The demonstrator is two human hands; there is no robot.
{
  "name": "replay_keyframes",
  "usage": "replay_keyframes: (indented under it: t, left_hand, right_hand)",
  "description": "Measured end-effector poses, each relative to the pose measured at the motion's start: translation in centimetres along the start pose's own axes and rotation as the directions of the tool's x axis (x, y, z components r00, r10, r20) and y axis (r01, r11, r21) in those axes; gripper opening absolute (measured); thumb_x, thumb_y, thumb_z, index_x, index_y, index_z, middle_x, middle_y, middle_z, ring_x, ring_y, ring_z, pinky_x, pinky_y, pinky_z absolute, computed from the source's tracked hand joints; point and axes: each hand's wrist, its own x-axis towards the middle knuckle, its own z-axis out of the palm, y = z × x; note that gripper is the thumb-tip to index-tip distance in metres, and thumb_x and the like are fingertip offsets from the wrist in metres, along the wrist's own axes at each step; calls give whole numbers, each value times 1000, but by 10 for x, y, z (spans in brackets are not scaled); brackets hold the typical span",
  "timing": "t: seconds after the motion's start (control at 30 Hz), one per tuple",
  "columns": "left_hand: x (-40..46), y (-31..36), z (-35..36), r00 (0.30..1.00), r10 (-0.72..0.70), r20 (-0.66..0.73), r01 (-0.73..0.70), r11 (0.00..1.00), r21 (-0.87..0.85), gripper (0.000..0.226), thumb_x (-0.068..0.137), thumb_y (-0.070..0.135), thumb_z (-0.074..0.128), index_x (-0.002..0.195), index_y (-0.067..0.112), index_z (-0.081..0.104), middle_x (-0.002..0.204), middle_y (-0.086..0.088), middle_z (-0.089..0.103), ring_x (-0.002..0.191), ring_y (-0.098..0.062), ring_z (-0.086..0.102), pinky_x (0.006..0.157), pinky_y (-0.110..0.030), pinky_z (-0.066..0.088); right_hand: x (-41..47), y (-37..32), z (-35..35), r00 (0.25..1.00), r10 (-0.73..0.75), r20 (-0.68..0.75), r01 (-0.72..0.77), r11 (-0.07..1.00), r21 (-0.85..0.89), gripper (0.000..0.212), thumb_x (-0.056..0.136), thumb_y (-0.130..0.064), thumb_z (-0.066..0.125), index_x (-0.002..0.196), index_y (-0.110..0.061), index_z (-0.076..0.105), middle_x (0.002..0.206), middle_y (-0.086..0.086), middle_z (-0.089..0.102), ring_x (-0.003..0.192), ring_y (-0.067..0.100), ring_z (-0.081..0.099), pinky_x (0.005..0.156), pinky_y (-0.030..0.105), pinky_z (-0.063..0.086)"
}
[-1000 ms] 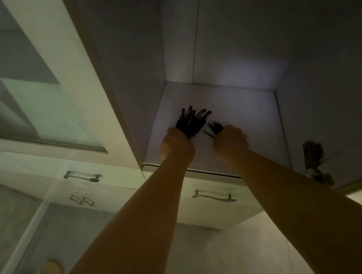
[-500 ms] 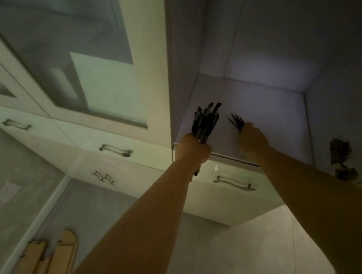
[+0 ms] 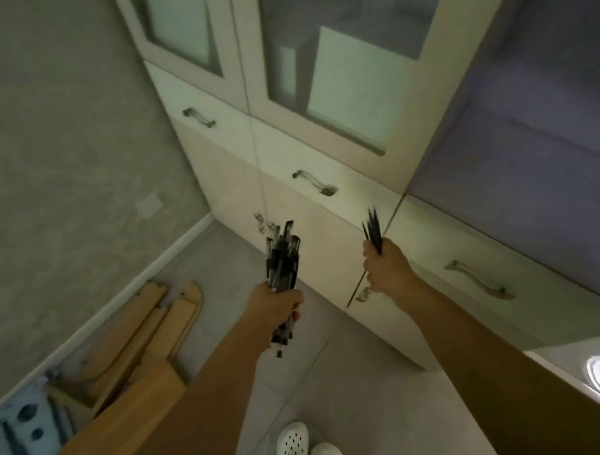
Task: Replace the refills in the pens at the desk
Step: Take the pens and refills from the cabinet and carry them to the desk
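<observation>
My left hand (image 3: 276, 305) grips a thick bundle of dark pens (image 3: 282, 258); their ends stick out above and below my fist. My right hand (image 3: 388, 269) grips a thinner bunch of black refills (image 3: 373, 229), whose tips fan out above the fist, and one thin end pokes out below it. Both hands are held out in front of the cabinet, apart from each other, at about waist height.
A cream cabinet (image 3: 328, 219) with glass doors, drawers and metal handles (image 3: 313, 183) stands ahead. An open purple-lit shelf (image 3: 535, 173) is at the right. Wooden boards (image 3: 135, 348) lie on the floor by the left wall. My white shoes (image 3: 309, 451) are below.
Both hands have come down and out of the open shelf with the pens and refills in them. The view has swung down and left toward the floor.
</observation>
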Motion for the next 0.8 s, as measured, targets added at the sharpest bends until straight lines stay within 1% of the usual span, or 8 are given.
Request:
replay_keyframes:
  t: [0.13, 0.23, 0.3, 0.4, 0.5, 0.63, 0.7, 0.8]
  left_hand:
    - [-19, -52, -51, 975, -104, -198, 84, 990, -109, 13, 84, 6, 67, 84, 4, 54, 65, -9, 58, 52, -17, 58, 51, -25, 52]
    - [-42, -93, -75, 931, -208, -301, 134, 959, -249, 16, 84, 6, 67, 89, 4, 52, 67, -11, 56, 55, -21, 57, 55, -30, 51]
    - [-59, -121, -85, 892, -283, -352, 159, 926, -342, 16, 84, 5, 67, 85, 4, 51, 66, -11, 55, 51, -21, 55, 51, -28, 50]
    - [-88, -168, -101, 824, -378, -423, 169, 875, -454, 16, 82, 5, 68, 84, 2, 53, 65, -11, 56, 46, -18, 55, 43, -24, 47]
    - [-121, -213, -113, 769, -444, -459, 149, 823, -548, 19, 80, 7, 69, 90, 1, 55, 65, -12, 58, 52, -23, 60, 52, -30, 51]
    - [-170, -263, -128, 689, -514, -510, 46, 734, -678, 16, 80, 1, 68, 88, -2, 54, 63, -13, 55, 52, -25, 56, 59, -35, 51]
    - [-195, -286, -137, 647, -541, -538, -3, 703, -711, 13, 80, 1, 68, 85, 0, 56, 61, -12, 56, 52, -24, 57, 56, -33, 51]
    - [-237, -321, -149, 618, -564, -549, -69, 656, -752, 14, 81, 3, 67, 87, 3, 55, 64, -11, 57, 55, -22, 58, 54, -31, 50]
  right_hand:
    - [-5, 14, 49, 989, -20, 148, 51, 977, -205, 22, 104, -33, 40, 103, -11, 47, 74, 2, 47, 57, 15, 41, 50, 28, 36]
    - [-12, 21, 80, 955, -10, 295, 119, 928, -352, 26, 104, -35, 39, 106, -10, 47, 85, 5, 51, 66, 17, 46, 59, 28, 40]
    - [-22, 27, 100, 925, -6, 379, 183, 884, -431, 27, 104, -35, 38, 104, -10, 49, 85, 6, 54, 69, 18, 51, 60, 24, 43]
    - [-42, 35, 134, 885, 9, 465, 265, 812, -519, 28, 104, -35, 37, 91, -13, 49, 78, 6, 54, 61, 17, 50, 56, 24, 43]
    - [-67, 44, 168, 848, 81, 524, 287, 761, -582, 25, 105, -33, 34, 98, -13, 46, 71, 3, 48, 55, 17, 46, 43, 19, 36]
    - [-111, 53, 215, 783, 113, 612, 368, 709, -602, 23, 105, -32, 35, 102, -12, 45, 72, 3, 45, 55, 17, 42, 46, 24, 35]
    - [-134, 60, 239, 739, 116, 663, 407, 708, -577, 22, 105, -30, 36, 102, -10, 45, 70, 4, 44, 54, 17, 40, 45, 27, 34]
    - [-174, 73, 274, 689, 133, 712, 465, 673, -575, 19, 105, -29, 37, 102, -12, 43, 69, 3, 40, 54, 17, 37, 46, 28, 31]
